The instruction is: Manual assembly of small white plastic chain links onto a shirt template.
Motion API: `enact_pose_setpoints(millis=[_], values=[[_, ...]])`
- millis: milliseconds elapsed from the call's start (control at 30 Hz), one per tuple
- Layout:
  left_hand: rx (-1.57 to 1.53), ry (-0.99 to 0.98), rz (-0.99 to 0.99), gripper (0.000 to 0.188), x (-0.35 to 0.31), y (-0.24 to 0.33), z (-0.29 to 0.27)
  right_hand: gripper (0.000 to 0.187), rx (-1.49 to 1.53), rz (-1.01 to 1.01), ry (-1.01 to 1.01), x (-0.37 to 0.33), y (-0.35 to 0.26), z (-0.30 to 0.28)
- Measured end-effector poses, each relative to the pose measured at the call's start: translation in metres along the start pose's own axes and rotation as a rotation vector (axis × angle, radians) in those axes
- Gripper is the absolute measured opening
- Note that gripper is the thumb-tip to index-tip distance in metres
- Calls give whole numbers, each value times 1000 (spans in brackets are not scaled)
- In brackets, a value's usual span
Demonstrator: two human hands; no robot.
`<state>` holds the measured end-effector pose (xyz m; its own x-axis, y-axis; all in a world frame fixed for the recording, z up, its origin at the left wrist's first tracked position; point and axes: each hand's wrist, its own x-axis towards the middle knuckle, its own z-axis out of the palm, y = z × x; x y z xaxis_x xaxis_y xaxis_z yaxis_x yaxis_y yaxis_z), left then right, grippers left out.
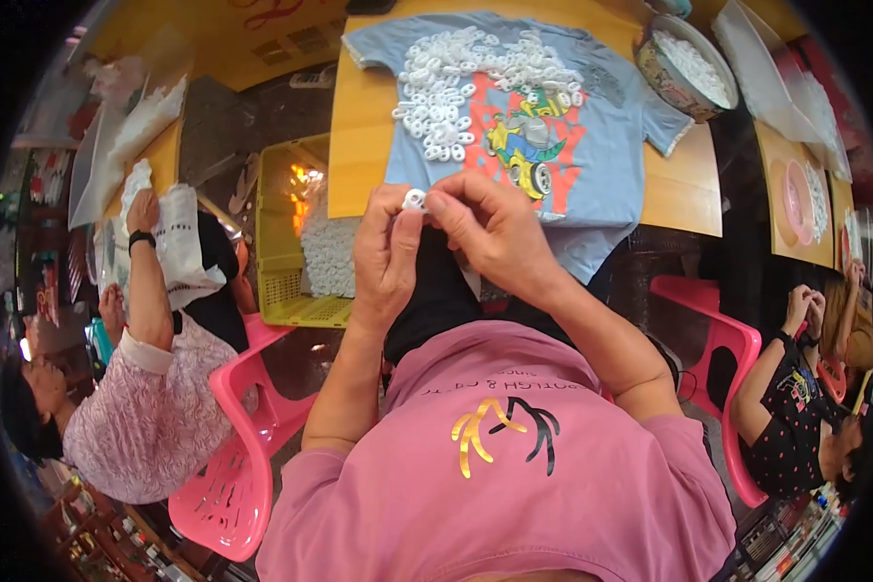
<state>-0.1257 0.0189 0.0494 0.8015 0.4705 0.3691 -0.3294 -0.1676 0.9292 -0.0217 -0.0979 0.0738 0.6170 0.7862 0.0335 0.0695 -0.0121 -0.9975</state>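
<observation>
Between my two hands is a small white oval piece [414, 200] with a hole in it, in front of the table's near edge. My left hand [386, 250] pinches it between thumb and fingers. My right hand [500, 231] meets it from the other side, thumb and forefinger pressed together at its edge; fingertips hide part of it. Just beyond, a light blue T-shirt [606, 145] with a cartoon print lies spread on the table. Many similar white oval pieces [436, 92] are heaped over its upper left part.
A round tub [656, 97] of white pieces stands at the table's [684, 194] far right. A yellow crate [276, 209] holds more pieces on the left. Pink chairs [225, 475] flank me. One person [150, 417] sits at left; others [786, 407] work at right.
</observation>
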Motion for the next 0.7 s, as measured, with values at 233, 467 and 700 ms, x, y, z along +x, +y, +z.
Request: enact_pose_setpoints(millis=[233,467,700], values=[[150,-35,-7,13,-1,4,3,10,-19,-259,81,-5,3,-1],[68,-125,-35,17,-7,-2,2,8,-257,-493,21,-5,3,-18],[-83,-176,-257,21,6,5,8,16,161,1,-54,-9,1,-35]])
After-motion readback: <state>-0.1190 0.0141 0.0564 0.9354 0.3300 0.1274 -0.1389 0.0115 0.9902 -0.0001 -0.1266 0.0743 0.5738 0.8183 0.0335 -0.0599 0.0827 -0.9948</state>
